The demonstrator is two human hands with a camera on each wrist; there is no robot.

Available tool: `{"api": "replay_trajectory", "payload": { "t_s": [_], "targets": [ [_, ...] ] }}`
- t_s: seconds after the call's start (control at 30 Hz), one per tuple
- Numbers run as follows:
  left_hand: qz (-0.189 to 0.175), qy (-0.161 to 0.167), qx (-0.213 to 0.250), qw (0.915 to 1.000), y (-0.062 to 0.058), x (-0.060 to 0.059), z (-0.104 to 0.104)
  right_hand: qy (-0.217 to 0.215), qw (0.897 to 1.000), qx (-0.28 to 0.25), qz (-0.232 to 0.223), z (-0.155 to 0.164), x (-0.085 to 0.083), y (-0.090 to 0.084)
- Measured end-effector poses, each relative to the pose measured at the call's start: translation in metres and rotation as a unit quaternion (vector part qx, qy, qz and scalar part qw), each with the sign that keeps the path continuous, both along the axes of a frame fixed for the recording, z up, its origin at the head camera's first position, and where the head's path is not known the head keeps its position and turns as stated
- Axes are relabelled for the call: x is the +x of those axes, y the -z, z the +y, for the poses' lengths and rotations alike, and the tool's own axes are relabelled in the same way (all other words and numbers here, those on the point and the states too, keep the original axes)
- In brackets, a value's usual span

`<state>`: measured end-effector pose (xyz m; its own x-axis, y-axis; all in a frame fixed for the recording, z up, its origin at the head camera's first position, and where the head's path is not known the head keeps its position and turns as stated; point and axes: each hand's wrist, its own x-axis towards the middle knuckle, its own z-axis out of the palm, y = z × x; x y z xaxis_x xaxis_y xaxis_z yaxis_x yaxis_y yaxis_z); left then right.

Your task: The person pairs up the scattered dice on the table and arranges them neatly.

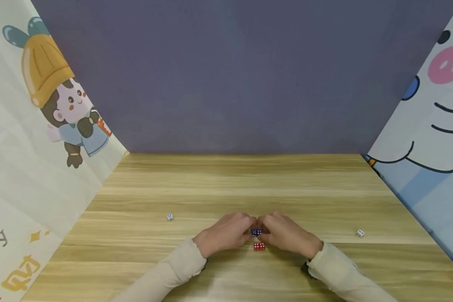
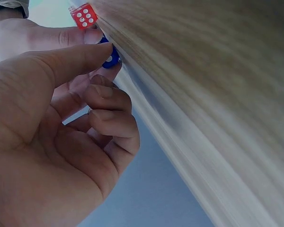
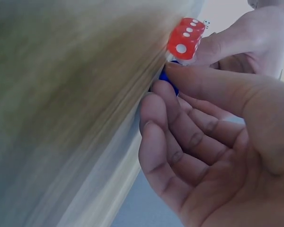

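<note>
Hidden parts: your two hands meet over the blue die (image 1: 256,232), so in the head view you see only a small piece of its top between the fingertips; its sides are covered.
Hard to read: the pips on the blue die are white, but you cannot count them in any view. In both wrist views the wood is blurred.
Cut off: in the left wrist view the blue die (image 2: 110,56) shows only as a small blue part behind your thumb; in the right wrist view it (image 3: 169,79) is a thin blue edge behind your fingertips.
Blue die, look: dark blue, small, with white pips, and it sits on the worktop (image 1: 249,184).
Blue die, place: it is between both hands, and just behind the red die (image 1: 259,246), on the side away from you.
Red die, look: clear red with white pips, free of the fingers in the head view; it lies close to the blue die.
Left hand (image 1: 226,233): its grip is narrow, thumb and forefinger pinch the blue die, the other fingers are curled in.
Right hand (image 1: 285,233): its grip is also narrow, the thumb and the fingertips press on the blue die from the other side.
Other dice: one white die (image 1: 170,217) lies far left of the blue die, another white die (image 1: 360,233) far right of it.
</note>
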<state>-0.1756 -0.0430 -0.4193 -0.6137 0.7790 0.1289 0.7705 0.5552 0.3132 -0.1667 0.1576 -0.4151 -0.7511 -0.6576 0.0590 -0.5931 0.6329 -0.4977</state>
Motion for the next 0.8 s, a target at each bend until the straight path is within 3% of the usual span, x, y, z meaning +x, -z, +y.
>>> {"api": "replay_trajectory", "payload": {
  "t_s": [0.3,0.8],
  "targets": [
    [-0.003,-0.001,0.006,1.0000,0.0019,0.0006,0.0000,0.003,1.000,-0.005,-0.004,-0.0003,0.0032,-0.0009],
    [0.025,-0.008,-0.004,0.9997,0.0019,0.0036,0.0008,-0.015,1.000,0.003,0.005,0.0058,0.0017,-0.0027]
  ]
}}
